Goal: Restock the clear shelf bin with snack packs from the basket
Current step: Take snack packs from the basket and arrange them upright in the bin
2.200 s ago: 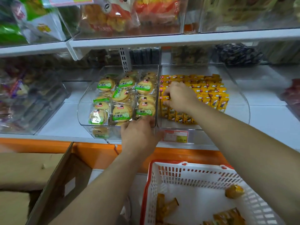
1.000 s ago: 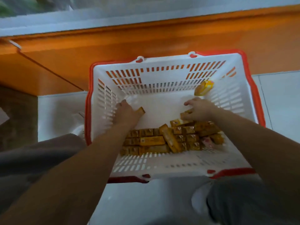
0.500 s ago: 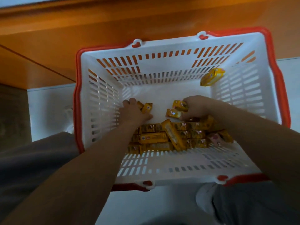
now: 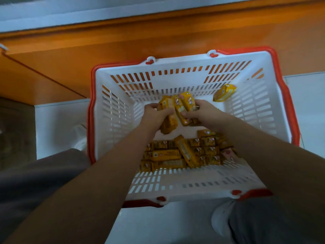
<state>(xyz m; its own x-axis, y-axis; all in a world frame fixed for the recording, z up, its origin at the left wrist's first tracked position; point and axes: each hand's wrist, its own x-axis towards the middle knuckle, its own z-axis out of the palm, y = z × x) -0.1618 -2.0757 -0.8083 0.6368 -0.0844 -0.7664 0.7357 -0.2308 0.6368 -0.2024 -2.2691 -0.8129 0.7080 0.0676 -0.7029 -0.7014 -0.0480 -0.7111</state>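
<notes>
We see a basket [image 4: 114, 124] of smooth white plastic with a red rim, snack packs [image 4: 165, 154] in glossy wrappers, trousers [image 4: 38, 182] of matt grey cloth.

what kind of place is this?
Probably a shop aisle: a red-rimmed white shopping basket on the floor, many identical yellow snack packs in it, and an orange shelf base behind.

A broad orange base panel [image 4: 158, 32] is seen running across the top, softly lit. Above it, a pale shelf edge [image 4: 123, 9] is caught, blurred. A dark diagonal seam [image 4: 44, 74] is traced across the orange at the left. Below, a white tiled floor [image 4: 58, 129] is shown, with a tile joint [image 4: 306, 74] picked out at the right. A dim brown surface [image 4: 15, 131] is glimpsed at far left; what it is cannot be told.
</notes>
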